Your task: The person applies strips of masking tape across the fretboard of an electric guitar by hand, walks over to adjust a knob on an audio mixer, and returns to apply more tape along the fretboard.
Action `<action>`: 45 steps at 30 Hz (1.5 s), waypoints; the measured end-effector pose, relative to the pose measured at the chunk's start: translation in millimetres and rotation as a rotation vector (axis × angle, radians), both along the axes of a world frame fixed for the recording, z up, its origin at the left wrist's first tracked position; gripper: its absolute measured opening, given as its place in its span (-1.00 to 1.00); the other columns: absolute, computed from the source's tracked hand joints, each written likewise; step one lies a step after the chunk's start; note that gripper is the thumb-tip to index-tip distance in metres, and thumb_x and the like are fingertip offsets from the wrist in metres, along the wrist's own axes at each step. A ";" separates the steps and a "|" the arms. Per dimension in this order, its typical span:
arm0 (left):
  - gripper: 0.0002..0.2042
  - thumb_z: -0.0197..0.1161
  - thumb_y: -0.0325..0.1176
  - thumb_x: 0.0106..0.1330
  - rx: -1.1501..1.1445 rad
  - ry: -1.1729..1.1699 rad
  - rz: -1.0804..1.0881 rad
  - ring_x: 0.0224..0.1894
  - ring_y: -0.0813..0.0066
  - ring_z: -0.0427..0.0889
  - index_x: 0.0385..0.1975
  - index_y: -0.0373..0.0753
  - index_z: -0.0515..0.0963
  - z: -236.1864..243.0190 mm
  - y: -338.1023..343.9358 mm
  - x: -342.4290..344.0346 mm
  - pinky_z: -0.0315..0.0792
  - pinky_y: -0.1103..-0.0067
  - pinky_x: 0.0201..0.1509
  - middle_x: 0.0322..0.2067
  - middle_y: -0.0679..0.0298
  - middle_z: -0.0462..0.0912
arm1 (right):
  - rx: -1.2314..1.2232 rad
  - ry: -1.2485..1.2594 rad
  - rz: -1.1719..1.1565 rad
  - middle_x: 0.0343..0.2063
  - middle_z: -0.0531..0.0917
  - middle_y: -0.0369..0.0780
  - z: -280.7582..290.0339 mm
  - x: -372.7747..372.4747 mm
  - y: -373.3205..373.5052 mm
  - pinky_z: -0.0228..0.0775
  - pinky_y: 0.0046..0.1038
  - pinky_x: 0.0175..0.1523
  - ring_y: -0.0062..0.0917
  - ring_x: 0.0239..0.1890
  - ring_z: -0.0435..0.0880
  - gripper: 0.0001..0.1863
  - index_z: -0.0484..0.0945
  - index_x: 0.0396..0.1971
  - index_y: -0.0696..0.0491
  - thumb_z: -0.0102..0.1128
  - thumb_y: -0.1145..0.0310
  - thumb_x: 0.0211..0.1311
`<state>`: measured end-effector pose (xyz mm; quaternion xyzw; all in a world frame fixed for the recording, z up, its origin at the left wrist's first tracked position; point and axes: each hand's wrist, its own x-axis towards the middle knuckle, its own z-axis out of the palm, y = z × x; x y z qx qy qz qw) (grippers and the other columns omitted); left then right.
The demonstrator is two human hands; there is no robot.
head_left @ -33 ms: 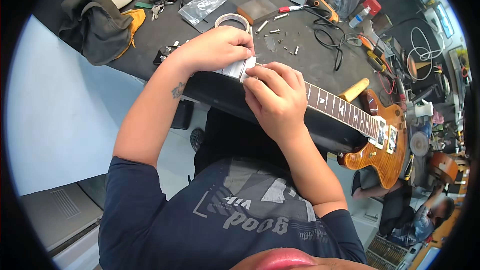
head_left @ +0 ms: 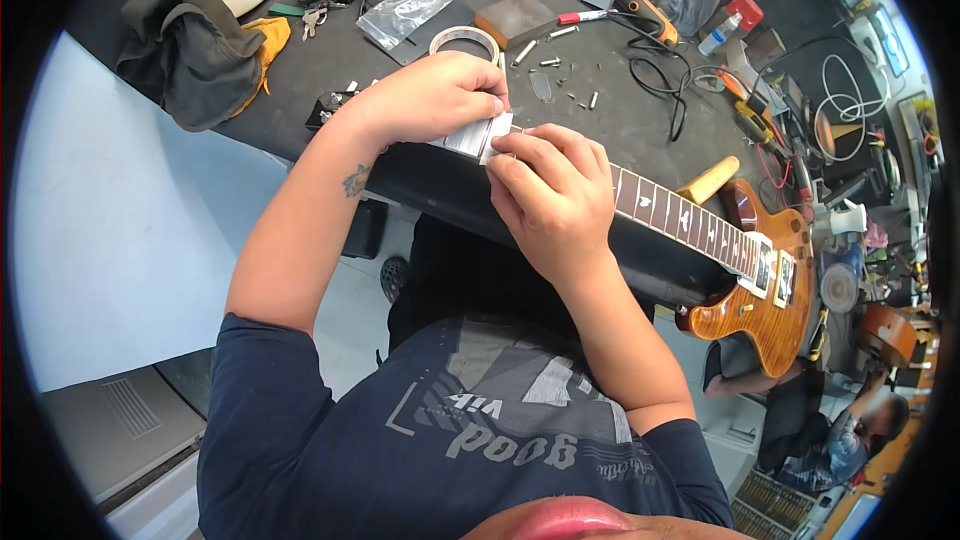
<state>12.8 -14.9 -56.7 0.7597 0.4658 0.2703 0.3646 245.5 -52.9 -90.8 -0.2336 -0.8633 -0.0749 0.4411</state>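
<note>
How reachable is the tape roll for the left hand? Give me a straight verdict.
Likely yes: the tape roll lies on the bench just beyond the left hand, with nothing visible between them, though that hand is occupied at the guitar.

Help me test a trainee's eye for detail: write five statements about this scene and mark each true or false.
1. The left hand and right hand are both at a pale strip in line with the guitar neck. True.
2. The guitar body lies at the picture's left. False: the orange-brown guitar body is at the right.
3. A yellow block lies near the neck. True.
4. The right hand grips the tape roll. False: the tape roll lies on the bench, just beyond the left hand.
5. Keys lie near the dark cloth. True.
</note>
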 end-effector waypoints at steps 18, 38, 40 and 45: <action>-0.73 0.26 -0.28 0.60 -0.021 0.065 0.013 -0.19 0.50 0.72 -0.07 -0.40 0.72 0.7 1.3 0.7 0.60 0.47 -0.05 -0.27 0.22 0.79 | -0.004 0.004 -0.007 -0.13 0.79 -0.44 -2.9 0.7 -0.1 0.54 -0.26 0.07 -0.41 -0.02 0.77 -0.74 0.71 -0.27 -0.07 0.56 0.39 0.00; -0.73 0.28 -0.27 0.59 -0.057 0.078 0.022 -0.22 0.54 0.72 -0.08 -0.40 0.72 5.2 0.1 2.1 0.60 0.48 -0.09 -0.29 0.23 0.80 | 0.009 -0.006 0.002 -0.13 0.80 -0.45 -3.2 0.4 1.0 0.54 -0.28 0.03 -0.44 -0.04 0.77 -0.75 0.72 -0.28 -0.07 0.55 0.40 -0.01; -0.73 0.28 -0.26 0.59 -0.060 0.063 0.028 -0.22 0.54 0.72 -0.09 -0.40 0.73 4.3 0.6 2.3 0.60 0.49 -0.08 -0.30 0.23 0.80 | 0.011 -0.011 -0.002 -0.13 0.80 -0.46 -3.6 0.8 1.0 0.54 -0.28 0.04 -0.44 -0.04 0.77 -0.75 0.72 -0.28 -0.07 0.55 0.40 -0.01; -0.73 0.29 -0.25 0.58 -0.064 0.056 0.036 -0.25 0.57 0.70 -0.12 -0.39 0.73 4.9 -0.3 2.6 0.59 0.50 -0.12 -0.33 0.25 0.78 | 0.009 -0.017 -0.008 -0.13 0.80 -0.46 -2.0 0.8 -0.8 0.55 -0.28 0.04 -0.43 -0.04 0.76 -0.74 0.72 -0.28 -0.07 0.55 0.40 -0.02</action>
